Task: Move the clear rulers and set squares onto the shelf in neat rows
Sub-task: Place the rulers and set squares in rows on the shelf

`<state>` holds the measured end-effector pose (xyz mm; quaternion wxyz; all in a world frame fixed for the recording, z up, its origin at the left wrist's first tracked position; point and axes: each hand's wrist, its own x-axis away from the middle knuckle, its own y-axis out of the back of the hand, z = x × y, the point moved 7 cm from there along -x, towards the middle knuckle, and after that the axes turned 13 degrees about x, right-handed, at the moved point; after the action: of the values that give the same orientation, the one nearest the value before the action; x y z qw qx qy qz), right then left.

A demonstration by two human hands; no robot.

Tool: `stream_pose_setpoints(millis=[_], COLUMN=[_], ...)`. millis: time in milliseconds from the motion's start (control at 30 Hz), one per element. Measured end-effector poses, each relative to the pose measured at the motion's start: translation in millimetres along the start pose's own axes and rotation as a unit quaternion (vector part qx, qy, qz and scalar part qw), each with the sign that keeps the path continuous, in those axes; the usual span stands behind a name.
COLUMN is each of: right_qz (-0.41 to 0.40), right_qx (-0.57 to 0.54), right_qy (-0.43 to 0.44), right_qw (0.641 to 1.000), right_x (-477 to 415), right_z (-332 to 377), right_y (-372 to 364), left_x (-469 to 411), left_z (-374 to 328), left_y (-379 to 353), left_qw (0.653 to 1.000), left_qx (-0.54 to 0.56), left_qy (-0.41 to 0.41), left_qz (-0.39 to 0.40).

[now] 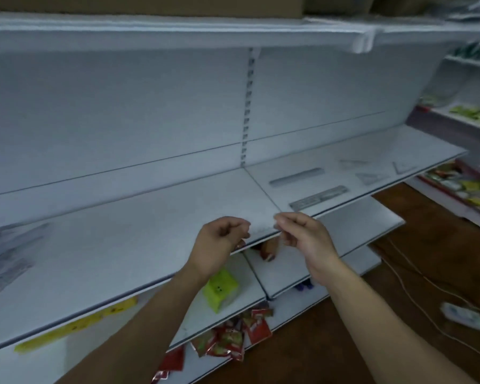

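Note:
On the white shelf (122, 245), my left hand (219, 242) and my right hand (302, 236) meet at the front edge. Each pinches one end of a short clear ruler (262, 228), which is faint and blurred. To the right, two clear rulers lie on the shelf, one further back (295, 176) and one nearer the edge (319, 197). Beyond them lie three clear set squares (354, 163) (370, 177) (403, 167).
A grey blurred patch (6, 253) covers the shelf's far left. Lower shelves hold a yellow-green pack (221, 289), red packets (233, 336) and a long yellow box (75, 325). A white power strip (464, 315) with cables lies on the brown floor at the right.

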<state>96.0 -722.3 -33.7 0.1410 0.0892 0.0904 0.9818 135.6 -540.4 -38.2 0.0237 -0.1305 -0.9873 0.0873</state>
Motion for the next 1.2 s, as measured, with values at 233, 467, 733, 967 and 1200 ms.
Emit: stream_pose_setpoints(millis=[233, 467, 733, 967, 1200], right_qz=[-0.077, -0.125, -0.16, -0.172, -0.14], right_qx=[-0.034, -0.038, -0.033, -0.027, -0.032], right_qy=[-0.023, -0.037, -0.047, -0.063, -0.052], right_qw=[0.996, 0.991, 0.985, 0.983, 0.988], right_x=[-6, -36, -119, -206, -279], right_z=[-26, -47, -58, -54, -59], right_y=[132, 222, 324, 413, 459], left_x=[-32, -82, -178, -270, -325], left_z=[20, 42, 69, 80, 86], left_y=[-134, -229, -335, -425, -468], left_qw=[0.997, 0.99, 0.99, 0.989, 0.991], left_qx=[0.002, -0.027, -0.013, -0.006, -0.019], left_qy=[0.024, 0.022, 0.019, 0.03, 0.031], left_qz=[0.077, 0.135, 0.142, 0.143, 0.127])
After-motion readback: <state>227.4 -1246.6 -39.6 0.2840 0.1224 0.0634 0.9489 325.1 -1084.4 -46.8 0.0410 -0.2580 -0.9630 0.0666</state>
